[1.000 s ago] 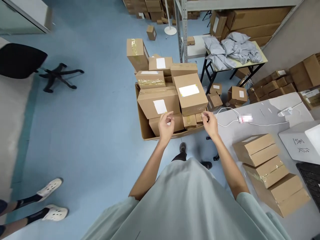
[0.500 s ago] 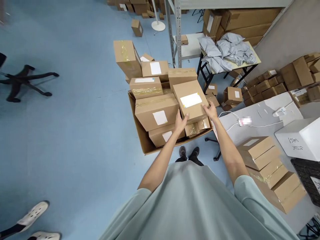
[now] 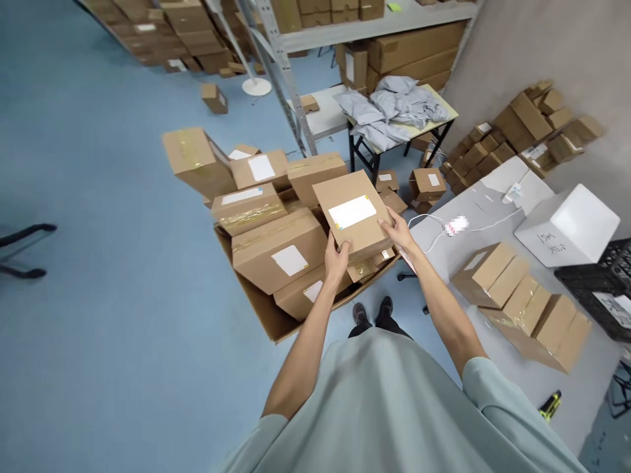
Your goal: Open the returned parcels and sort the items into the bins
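A brown cardboard box (image 3: 358, 187) with a white label is held between my two hands, tilted over a large open carton (image 3: 256, 309). My left hand (image 3: 337, 261) grips its near left corner, thumb on top. At the right side, my right hand (image 3: 396, 230) closes on the edge with its thumb on the upper face. Several other labelled boxes fill the carton, among them a wide taped box (image 3: 261, 256) just left of my left hand. A tall box (image 3: 192, 154) sticks up at the carton's far left. The fingers beneath the held box are hidden.
On the right, a grey desk (image 3: 434, 256) bears stacked boxes (image 3: 522, 302), a white foam box (image 3: 566, 230), a black crate (image 3: 599, 282) and a yellow-green cutter (image 3: 551, 405). Behind are a metal shelf (image 3: 280, 66) and a small table (image 3: 446, 108) with grey parcel bags (image 3: 389, 108).
My view has turned to the right, so the carton and shelf sit further left. The held box appears lifted slightly off the others, still between both hands.
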A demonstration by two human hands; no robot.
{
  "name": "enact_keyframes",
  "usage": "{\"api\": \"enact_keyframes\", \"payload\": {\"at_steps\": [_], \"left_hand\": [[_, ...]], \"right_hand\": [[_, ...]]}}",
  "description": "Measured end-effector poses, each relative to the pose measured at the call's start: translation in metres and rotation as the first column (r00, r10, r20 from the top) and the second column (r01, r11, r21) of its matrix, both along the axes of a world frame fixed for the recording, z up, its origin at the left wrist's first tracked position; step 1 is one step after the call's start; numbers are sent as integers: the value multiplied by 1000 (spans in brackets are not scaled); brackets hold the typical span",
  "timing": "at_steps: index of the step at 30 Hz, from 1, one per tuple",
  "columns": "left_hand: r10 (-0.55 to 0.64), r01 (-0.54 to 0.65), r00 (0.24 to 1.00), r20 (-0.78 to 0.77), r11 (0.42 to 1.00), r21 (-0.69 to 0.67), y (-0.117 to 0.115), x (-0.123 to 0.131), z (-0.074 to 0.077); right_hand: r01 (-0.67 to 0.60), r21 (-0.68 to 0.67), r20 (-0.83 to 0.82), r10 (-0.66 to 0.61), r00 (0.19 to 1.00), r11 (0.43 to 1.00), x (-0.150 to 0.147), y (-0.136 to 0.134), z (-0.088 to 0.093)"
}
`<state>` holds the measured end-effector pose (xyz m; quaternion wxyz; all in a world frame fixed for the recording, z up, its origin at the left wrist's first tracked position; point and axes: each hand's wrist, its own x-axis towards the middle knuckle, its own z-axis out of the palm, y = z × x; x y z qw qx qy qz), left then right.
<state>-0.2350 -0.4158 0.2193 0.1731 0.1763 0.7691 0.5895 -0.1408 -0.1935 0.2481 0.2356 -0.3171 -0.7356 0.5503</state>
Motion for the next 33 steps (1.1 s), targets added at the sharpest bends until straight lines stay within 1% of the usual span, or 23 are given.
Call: {"api": "enact_keyframes", "payload": {"at_steps": [3, 5, 8, 10, 12, 14, 17, 20, 22, 25, 27, 30, 31, 33], "left_hand": [[-61, 68, 994, -86, 995, 78, 14, 16, 25], [-116, 134, 983, -141, 983, 124, 34, 28, 45], [-217, 255, 954, -209, 950, 180, 76, 56, 74], [-295, 348, 925, -239, 911, 222, 111, 84, 91], [-375, 440, 888, -267, 862, 252, 148, 121, 105], [-450, 525, 843, -295, 807, 271, 187, 169, 116], [-565, 649, 758, -327, 706, 283, 244, 260, 126], [-693, 772, 635, -341, 581, 257, 290, 368, 128], [-770, 834, 551, -321, 496, 243, 311, 444, 124], [-864, 889, 437, -249, 372, 267, 331, 553, 107], [-915, 911, 353, -194, 289, 294, 338, 618, 94], [-965, 943, 227, -131, 184, 276, 343, 697, 76], [-975, 955, 191, -116, 158, 250, 344, 718, 72], [-987, 979, 130, -93, 113, 172, 346, 754, 64]], "right_hand": [[-7, 11, -92, 8, 996, 1000, 43, 1, 22], [43, 39, -139, -37, 990, 998, 76, 8, 38], [185, 99, -186, -165, 969, 978, 132, 28, 60], [290, 130, -221, -257, 941, 948, 176, 46, 74], [382, 149, -255, -338, 906, 912, 228, 65, 86], [466, 162, -283, -411, 866, 870, 289, 82, 96], [585, 163, -315, -519, 794, 795, 398, 100, 105], [708, 155, -332, -638, 694, 689, 517, 107, 105], [776, 160, -329, -708, 625, 610, 598, 106, 101], [853, 147, -322, -791, 520, 500, 711, 98, 90], [896, 120, -317, -838, 443, 428, 776, 88, 80], [946, 71, -300, -897, 324, 318, 855, 73, 55], [958, 48, -290, -914, 284, 283, 877, 69, 43], [976, -16, -267, -941, 207, 219, 912, 65, 13]]}}
